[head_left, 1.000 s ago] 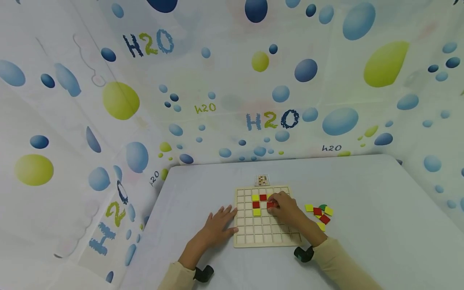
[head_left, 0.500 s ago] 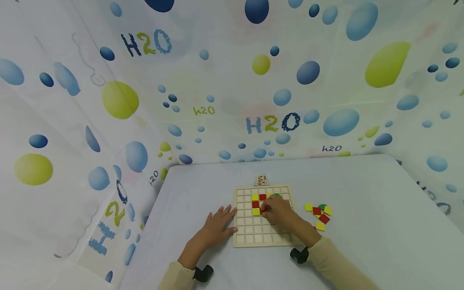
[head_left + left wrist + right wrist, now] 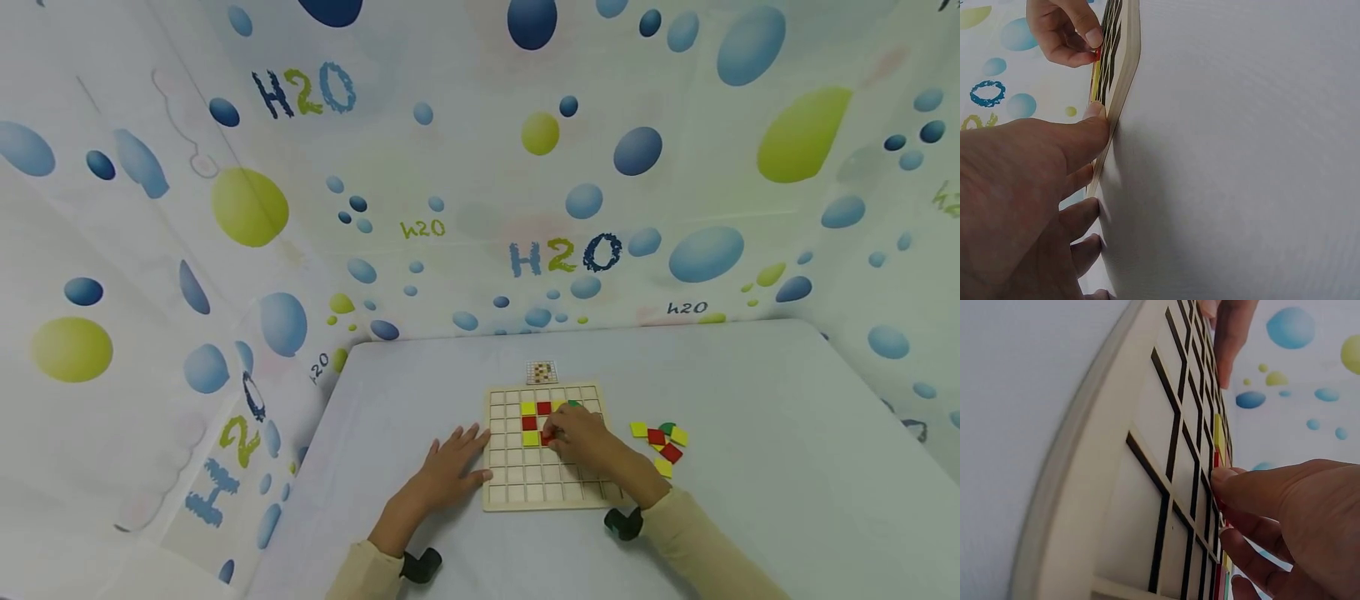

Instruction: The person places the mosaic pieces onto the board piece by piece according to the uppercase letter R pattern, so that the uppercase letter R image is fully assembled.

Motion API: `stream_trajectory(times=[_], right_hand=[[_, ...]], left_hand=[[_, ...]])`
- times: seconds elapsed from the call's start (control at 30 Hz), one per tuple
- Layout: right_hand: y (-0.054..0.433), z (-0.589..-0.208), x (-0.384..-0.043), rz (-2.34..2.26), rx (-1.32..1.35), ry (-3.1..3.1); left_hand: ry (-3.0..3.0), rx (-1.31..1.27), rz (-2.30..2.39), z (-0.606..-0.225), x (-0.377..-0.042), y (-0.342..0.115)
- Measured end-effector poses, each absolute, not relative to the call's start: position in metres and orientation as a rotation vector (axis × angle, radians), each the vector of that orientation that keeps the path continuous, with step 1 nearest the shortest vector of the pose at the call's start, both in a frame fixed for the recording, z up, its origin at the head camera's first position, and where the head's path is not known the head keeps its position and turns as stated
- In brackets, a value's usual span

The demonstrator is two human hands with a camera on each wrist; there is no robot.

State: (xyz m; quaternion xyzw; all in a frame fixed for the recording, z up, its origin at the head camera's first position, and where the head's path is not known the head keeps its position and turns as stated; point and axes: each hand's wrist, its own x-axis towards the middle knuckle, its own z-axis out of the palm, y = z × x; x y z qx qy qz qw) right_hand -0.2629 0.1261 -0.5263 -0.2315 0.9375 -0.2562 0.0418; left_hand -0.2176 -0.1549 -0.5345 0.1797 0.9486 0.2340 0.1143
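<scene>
Tiles (image 3: 671,453) lie at three o'clock of the grid board (image 3: 513,482), card (image 3: 542,372) at twelve; right grip (image 3: 587,437) pinches red tile (image 3: 547,438), perhaps hiding others; uncurled left grip (image 3: 448,471) touches board.

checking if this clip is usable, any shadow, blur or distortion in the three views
Head: soft light, but the card is too small to read; left wrist: dim, a soft shadow on the cloth beside the left hand; right wrist: the board has a bowed-looking edge, probably lens distortion.
</scene>
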Motion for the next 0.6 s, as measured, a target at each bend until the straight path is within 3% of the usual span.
stream_trajectory(times=[0.33,0.6], right_hand=[[0.140,-0.523,-0.260,-0.787,-0.664,2.897],[0.201,-0.508,-0.263,-0.648,-0.404,2.948]], left_hand=[[2.786,0.522,0.682,-0.537,-0.217,-0.155],[2.779,0.523,0.682,-0.535,-0.218,-0.157]])
